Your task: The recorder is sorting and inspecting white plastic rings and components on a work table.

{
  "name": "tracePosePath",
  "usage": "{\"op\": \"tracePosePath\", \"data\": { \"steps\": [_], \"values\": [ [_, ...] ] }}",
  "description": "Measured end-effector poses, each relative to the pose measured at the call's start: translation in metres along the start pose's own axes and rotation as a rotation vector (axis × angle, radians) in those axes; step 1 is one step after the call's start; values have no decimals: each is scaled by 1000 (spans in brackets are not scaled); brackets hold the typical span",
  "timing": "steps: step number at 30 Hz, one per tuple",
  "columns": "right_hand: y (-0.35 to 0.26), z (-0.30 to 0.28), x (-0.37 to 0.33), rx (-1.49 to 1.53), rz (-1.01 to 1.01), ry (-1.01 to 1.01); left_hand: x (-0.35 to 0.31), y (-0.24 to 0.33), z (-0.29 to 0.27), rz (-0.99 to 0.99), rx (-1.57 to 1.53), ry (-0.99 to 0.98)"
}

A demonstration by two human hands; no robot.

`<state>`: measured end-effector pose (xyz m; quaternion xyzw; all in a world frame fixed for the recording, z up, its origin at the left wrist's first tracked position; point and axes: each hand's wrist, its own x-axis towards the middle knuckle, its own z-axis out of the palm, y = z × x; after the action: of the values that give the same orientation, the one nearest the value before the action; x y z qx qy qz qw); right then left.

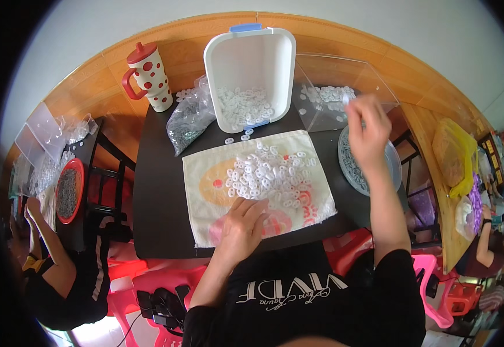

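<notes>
Small white oval plastic pieces with holes [266, 173] lie heaped on a cream patterned towel [205, 159] in front of me. My left hand [242, 226] rests at the near edge of the heap, its fingers curled together; what they hold, if anything, is hidden. My right hand [368, 128] is raised at the right, slightly blurred, above a round clear basin [398, 168] of small grey metal parts [353, 169]. Thumb and forefinger pinch a small white piece [346, 99]. Just beyond that hand is a clear box [321, 120] with more white pieces inside.
A white bin [249, 58] lies tipped toward me, white pieces inside. Left of it are a clear bag of metal parts [189, 124] and a red-dotted tumbler [153, 81]. Another person [61, 272] sits at a left table beside a red basin [69, 191]. A wooden partition [422, 139] stands right.
</notes>
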<state>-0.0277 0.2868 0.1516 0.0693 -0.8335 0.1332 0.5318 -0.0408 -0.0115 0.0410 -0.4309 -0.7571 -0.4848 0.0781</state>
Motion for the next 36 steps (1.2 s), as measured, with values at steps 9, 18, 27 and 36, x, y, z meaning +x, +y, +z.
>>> {"op": "tracePosePath", "data": {
  "steps": [9, 18, 27, 36],
  "values": [
    [-40, 6, -81, 519, 412, -563, -19, -6, -2, 67, 100, -26],
    [-85, 33, -107, 218, 130, -716, -22, 2, 7, 77, 77, -42],
    [-69, 25, -107, 427, 222, -930, -29, -1, 2, 41, 136, -22],
    [-71, 30, -105, 199, 136, -761, -24, 6, 11, 86, 117, -18]
  ]
}}
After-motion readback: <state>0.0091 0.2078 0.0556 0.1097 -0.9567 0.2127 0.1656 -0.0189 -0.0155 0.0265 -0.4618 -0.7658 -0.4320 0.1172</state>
